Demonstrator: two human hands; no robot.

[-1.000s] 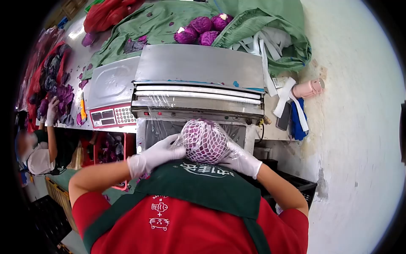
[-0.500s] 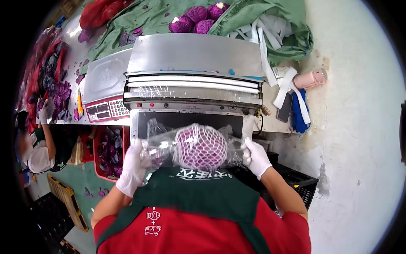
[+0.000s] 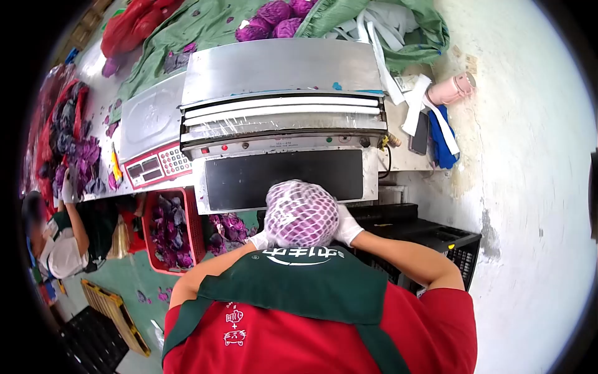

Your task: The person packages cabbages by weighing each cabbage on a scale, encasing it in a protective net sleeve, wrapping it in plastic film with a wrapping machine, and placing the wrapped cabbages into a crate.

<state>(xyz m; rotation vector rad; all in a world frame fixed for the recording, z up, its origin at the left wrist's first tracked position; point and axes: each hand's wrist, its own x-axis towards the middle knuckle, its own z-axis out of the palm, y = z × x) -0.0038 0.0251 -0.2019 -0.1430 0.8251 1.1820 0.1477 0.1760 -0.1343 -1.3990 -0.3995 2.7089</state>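
Observation:
A round purple cabbage (image 3: 303,213) in a white foam net and clear film is held close in front of my apron. My white-gloved left hand (image 3: 260,240) grips its lower left side, mostly hidden behind the cabbage and the apron. On the other side, my gloved right hand (image 3: 347,226) is pressed against it, with its fingers out of sight underneath. Just beyond is the film wrapping machine (image 3: 283,128), whose dark flat plate (image 3: 283,174) lies partly behind the cabbage.
A scale (image 3: 159,163) with a red keypad panel stands left of the machine. Below it is a red crate (image 3: 200,234) of purple leaves. Several bare cabbages (image 3: 274,12) lie at the back. A pink bottle (image 3: 451,88) and a phone (image 3: 420,138) are at right. A co-worker (image 3: 65,240) is at far left.
My hands have come inward from the stretched film ends to the cabbage's sides. The loose film is now gathered around or under it, and the machine's dark plate shows more fully.

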